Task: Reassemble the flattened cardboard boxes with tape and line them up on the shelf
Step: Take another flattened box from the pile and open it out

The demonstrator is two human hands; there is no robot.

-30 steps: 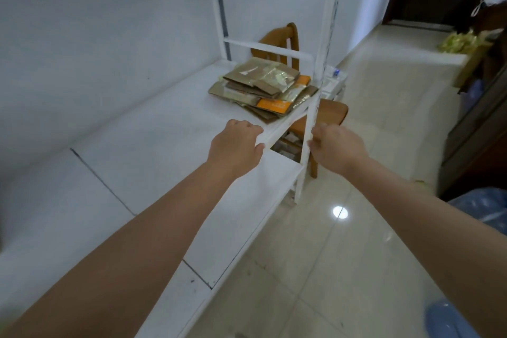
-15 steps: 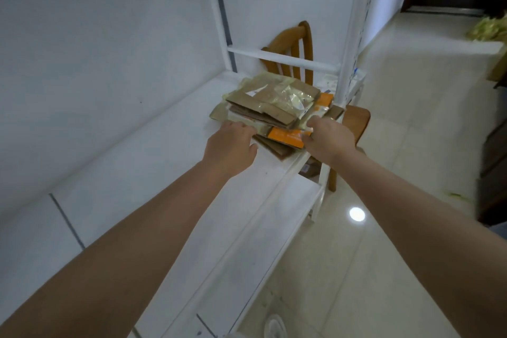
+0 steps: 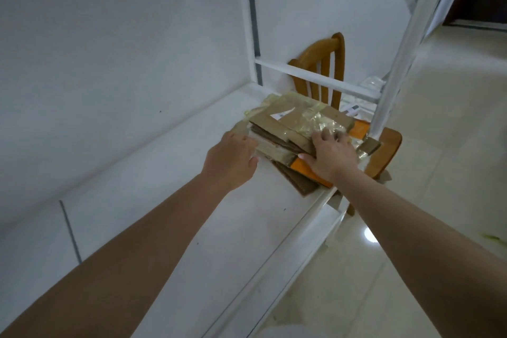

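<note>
Both hands have advanced from the shelf's front edge onto the one stack of flattened cardboard boxes.

Left hand (image 3: 230, 162): reaches the 9 o'clock edge of the stack of flattened cardboard boxes (image 3: 299, 123); fingers bent around that edge, hidden behind the hand, so a firm hold cannot be told. Right hand (image 3: 330, 153): lies palm-down on the stack's 4 o'clock corner, fingers spread and fairly straight, thumb out toward 9 o'clock. Stack count: one pile; at least four layers discernible, brown card with glossy tape on top, one orange sheet (image 3: 307, 170) lower down; exact number unclear. Stack sits on the white shelf (image 3: 170, 200) at its far end, beside one white upright post (image 3: 397, 63). One wooden chair (image 3: 326, 63) stands beyond at 12 o'clock.
</note>
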